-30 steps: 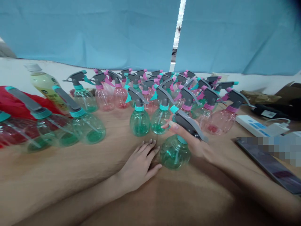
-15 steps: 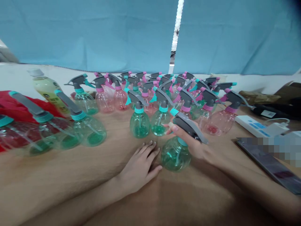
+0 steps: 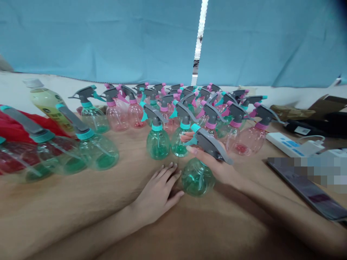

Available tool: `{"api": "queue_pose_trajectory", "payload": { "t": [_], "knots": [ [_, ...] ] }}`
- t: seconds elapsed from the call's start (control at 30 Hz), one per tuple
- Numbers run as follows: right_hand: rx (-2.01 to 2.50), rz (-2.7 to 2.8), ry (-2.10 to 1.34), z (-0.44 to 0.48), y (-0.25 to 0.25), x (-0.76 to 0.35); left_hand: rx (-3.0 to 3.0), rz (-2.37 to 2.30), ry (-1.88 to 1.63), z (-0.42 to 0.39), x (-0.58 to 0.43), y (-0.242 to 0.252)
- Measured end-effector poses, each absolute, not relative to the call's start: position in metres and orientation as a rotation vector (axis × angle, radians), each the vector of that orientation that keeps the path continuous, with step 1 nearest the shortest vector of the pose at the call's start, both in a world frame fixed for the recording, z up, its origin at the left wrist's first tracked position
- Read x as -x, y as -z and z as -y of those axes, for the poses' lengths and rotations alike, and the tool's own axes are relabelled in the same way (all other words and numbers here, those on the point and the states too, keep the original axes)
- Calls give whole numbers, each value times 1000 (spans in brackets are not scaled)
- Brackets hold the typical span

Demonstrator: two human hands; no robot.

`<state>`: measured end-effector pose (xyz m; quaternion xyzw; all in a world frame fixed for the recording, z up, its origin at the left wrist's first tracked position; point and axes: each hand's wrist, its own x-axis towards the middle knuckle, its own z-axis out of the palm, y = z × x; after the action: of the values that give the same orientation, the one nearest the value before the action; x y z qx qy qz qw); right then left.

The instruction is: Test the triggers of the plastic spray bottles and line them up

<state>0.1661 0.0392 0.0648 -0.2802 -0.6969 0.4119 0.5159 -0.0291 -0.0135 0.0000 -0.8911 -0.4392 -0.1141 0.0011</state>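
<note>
Right hand [image 3: 217, 166]: gripping green spray bottle [image 3: 197, 181] by its gray head [image 3: 207, 142].
Left hand [image 3: 157, 193]: resting open-fingered on tabletop [image 3: 81, 202].
Green spray bottle: showing just beside left hand, fronting clustered pink and green sprayers [image 3: 158, 146].

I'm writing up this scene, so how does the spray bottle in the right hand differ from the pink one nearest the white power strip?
The held spray bottle is green with turquoise trim; the pink spray bottle has pink trim. The held one is gripped by the right hand, while the pink one stands untouched on the table. Both have rounded, see-through bodies and grey heads.
</note>
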Motion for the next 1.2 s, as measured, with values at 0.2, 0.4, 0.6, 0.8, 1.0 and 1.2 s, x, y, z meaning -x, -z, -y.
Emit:
{"api": "queue_pose_trajectory", "payload": {
  "t": [0.2, 0.4, 0.6, 0.8, 1.0, 1.2],
  "knots": [
    [644, 1680, -1001, -41, -64, -167, 2803, 1373, 374, 13, 29, 1],
    [646, 1684, -976, -42, -60, -167, 2801, 1384, 378, 13, 30, 2],
    [639, 1690, -994, -40, -64, -167, 2797, 1379, 355, 14, 29, 0],
    [619, 1686, -992, -41, -61, -167, 2801, 1394, 379, 13, 30, 1],
    [639, 1696, -971, -41, -61, -167, 2809, 1401, 374, 13, 29, 2],
    [621, 1693, -1000, -41, -62, -167, 2811, 1409, 379, 13, 30, 1]
  ]
}}
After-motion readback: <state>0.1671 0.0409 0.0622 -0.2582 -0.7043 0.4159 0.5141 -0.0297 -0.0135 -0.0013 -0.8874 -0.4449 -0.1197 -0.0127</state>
